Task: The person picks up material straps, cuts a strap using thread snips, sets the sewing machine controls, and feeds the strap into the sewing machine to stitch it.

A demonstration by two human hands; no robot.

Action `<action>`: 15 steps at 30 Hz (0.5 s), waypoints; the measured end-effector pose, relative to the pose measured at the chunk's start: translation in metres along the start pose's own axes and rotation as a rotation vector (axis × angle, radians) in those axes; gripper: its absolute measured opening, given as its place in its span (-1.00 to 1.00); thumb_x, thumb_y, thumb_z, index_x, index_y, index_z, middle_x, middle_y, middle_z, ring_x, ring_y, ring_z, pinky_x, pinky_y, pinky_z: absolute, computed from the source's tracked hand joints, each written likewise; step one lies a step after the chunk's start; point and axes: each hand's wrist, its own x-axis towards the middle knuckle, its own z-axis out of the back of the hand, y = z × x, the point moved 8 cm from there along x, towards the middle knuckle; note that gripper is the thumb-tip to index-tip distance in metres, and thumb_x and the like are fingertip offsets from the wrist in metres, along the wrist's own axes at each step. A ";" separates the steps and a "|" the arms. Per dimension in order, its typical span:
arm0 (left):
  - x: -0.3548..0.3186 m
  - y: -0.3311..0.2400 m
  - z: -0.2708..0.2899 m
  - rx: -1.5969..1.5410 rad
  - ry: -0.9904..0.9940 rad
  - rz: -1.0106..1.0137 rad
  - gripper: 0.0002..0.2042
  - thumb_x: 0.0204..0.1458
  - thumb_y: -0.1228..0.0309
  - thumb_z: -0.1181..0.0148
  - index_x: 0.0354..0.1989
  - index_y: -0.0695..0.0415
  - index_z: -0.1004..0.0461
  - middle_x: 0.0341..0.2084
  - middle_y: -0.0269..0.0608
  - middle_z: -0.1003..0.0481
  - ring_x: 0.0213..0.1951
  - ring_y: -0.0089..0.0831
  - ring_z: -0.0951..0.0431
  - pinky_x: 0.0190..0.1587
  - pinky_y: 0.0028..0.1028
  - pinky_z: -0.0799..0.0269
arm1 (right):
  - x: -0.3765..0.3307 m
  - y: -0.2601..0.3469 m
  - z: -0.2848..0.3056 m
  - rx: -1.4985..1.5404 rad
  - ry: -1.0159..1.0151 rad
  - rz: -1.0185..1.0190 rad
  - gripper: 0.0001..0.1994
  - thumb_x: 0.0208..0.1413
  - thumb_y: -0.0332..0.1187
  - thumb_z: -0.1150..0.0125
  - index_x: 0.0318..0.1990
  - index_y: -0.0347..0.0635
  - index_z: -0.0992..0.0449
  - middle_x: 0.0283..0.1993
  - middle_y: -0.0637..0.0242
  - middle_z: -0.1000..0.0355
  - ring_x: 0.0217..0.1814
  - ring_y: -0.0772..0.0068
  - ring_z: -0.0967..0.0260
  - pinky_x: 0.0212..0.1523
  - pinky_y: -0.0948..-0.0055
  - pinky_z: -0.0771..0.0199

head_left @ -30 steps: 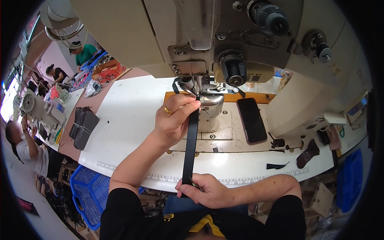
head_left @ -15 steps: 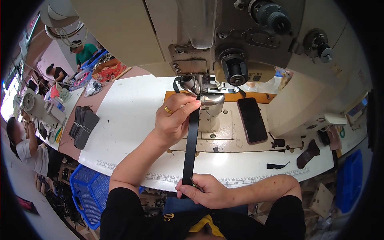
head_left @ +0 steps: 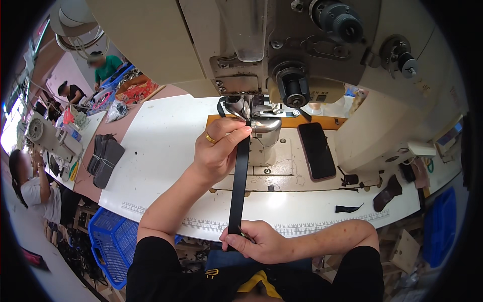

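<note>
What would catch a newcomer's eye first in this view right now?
The big cream sewing machine fills the top centre. Beneath it, a black strap runs taut from the needle area towards the person, with the left hand pinching its far end by the presser foot and the right hand gripping its near end at the table edge. A dark phone lies just right of the strap.

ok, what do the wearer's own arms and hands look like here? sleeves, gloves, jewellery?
Both hands are bare, no gloves. The left hand wears a gold ring on one of its fingers. No ring, watch or bracelet shows on the right hand. Both forearms are uncovered; short black sleeves end near the elbows. No cables or markings on either arm.
</note>
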 end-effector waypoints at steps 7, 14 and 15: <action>-0.001 0.002 0.000 0.010 0.004 -0.016 -0.68 -0.31 0.72 -0.22 -0.28 0.21 -0.49 -0.36 -0.17 -0.44 -0.33 -0.28 -0.50 -0.33 -0.47 -0.46 | 0.001 -0.001 0.001 -0.020 0.012 0.045 -0.78 0.23 -0.30 0.09 -0.18 -0.30 -0.37 -0.38 0.38 -0.39 -0.47 0.70 -0.23 -0.44 0.67 -0.28; -0.001 0.003 -0.002 0.010 0.022 -0.017 -0.74 -0.21 0.69 -0.24 -0.28 0.24 -0.49 -0.37 -0.10 -0.45 -0.34 -0.31 -0.52 -0.32 -0.52 -0.48 | 0.000 0.000 0.001 -0.039 0.022 0.070 -0.76 0.23 -0.29 0.09 -0.13 -0.29 -0.37 -0.33 0.38 -0.42 -0.56 0.74 -0.22 -0.55 0.72 -0.27; -0.001 0.002 -0.002 0.016 0.024 -0.019 -0.74 -0.22 0.70 -0.24 -0.27 0.24 -0.49 -0.37 -0.10 -0.45 -0.34 -0.32 -0.52 -0.33 -0.53 -0.48 | 0.000 0.002 0.000 -0.038 0.025 0.071 -0.76 0.23 -0.29 0.09 -0.13 -0.29 -0.37 -0.33 0.38 -0.42 -0.56 0.74 -0.22 -0.55 0.72 -0.27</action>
